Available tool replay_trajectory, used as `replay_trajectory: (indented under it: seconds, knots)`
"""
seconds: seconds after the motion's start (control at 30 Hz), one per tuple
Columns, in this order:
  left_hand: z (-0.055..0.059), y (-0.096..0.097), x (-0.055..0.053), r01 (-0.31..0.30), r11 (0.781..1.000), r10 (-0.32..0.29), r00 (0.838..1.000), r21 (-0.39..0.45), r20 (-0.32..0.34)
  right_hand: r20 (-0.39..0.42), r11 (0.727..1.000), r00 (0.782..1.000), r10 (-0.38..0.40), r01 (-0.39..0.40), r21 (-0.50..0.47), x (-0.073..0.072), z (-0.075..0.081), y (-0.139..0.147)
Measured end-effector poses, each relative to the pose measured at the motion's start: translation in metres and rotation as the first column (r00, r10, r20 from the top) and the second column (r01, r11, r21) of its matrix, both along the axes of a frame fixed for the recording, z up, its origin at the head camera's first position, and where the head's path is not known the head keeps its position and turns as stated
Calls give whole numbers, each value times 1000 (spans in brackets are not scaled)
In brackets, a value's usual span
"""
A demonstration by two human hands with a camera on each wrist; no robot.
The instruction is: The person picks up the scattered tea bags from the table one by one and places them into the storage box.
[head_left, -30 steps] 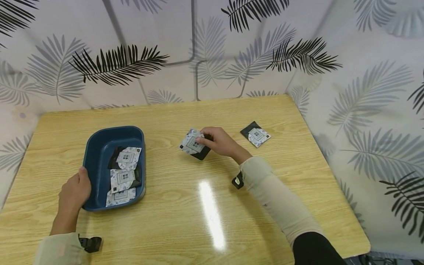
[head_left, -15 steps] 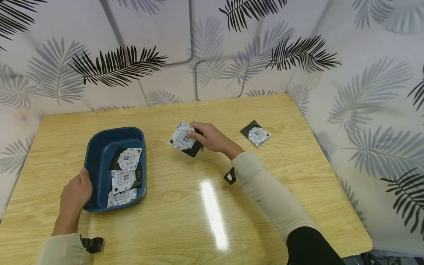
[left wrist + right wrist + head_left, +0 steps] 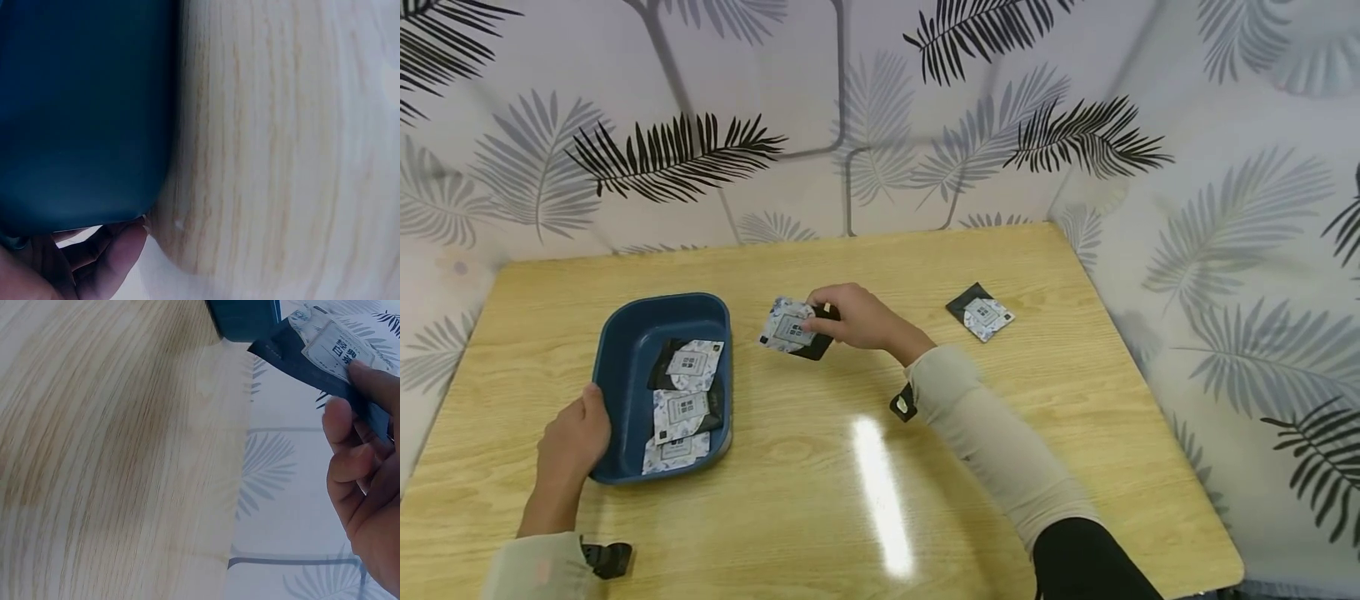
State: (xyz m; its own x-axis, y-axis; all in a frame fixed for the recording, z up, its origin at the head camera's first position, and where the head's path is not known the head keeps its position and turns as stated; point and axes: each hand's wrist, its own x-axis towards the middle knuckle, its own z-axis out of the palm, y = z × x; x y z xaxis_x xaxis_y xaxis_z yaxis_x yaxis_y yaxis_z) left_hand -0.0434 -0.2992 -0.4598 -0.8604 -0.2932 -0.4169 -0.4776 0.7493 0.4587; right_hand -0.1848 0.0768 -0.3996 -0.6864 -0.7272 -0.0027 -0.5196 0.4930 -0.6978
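Note:
A blue plastic bin [image 3: 617, 408] sits on the left of the table, with several black and white patterned sachets [image 3: 685, 408] lying in its right half. My left hand [image 3: 574, 437] grips the bin's left side, thumb over the rim; in the left wrist view its fingers [image 3: 122, 259] curl at the bin's outer wall. Between thumb and fingers my right hand [image 3: 863, 320] pinches a matching sachet [image 3: 788, 325], held above the table to the right of the bin. The right wrist view shows that sachet [image 3: 331, 347] tilted, its label partly under the thumb.
One more sachet [image 3: 981, 312] lies flat toward the back right of the wooden table [image 3: 1030, 450]. Leaf-patterned cloth [image 3: 880, 108] stands behind the table's far edge and along its right side.
My right hand has moved left toward the bin with the sachet in its grip. The left hand and the bin stay in place.

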Motion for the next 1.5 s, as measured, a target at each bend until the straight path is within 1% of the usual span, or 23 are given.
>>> replay_trajectory:
  seconds: [0.1,0.17,0.37,0.5,0.67,0.77,0.93,1.07,1.2,1.37,1.5]
  knots:
    - [0,0,2,-7,1000,7,1000,3,3,-86,1000,996,-16,17,11,2,2,-8]
    - [-1,1,3,-17,1000,17,1000,0,1,-119,1000,993,-15,17,15,4,4,-13]
    - [-3,3,5,-19,1000,19,1000,-7,2,-148,999,989,15,-9,41,11,10,-30]
    - [-4,4,2,-27,1000,27,1000,-2,-3,-179,998,983,36,-27,50,12,14,-43]
    - [-4,4,-1,-10,1000,9,1000,-12,-23,-197,996,978,66,-55,64,15,19,-64]
    - [-4,2,0,-15,1000,15,1000,-15,-21,-213,990,970,119,-101,97,19,20,-82]
    - [-3,1,3,-46,999,46,999,-8,-26,-241,966,943,228,-188,179,24,20,-113]
    - [-3,5,2,-54,998,54,997,-16,-52,-276,941,920,279,-204,269,30,19,-130]
    - [-5,5,3,-69,997,67,996,-24,-59,-288,912,900,326,-220,347,39,13,-141]
    - [-7,4,3,-62,998,60,997,-26,-58,-290,882,889,353,-213,421,43,3,-147]
    - [-7,4,3,-68,997,66,996,-32,-56,-256,862,891,376,-235,450,46,-6,-153]
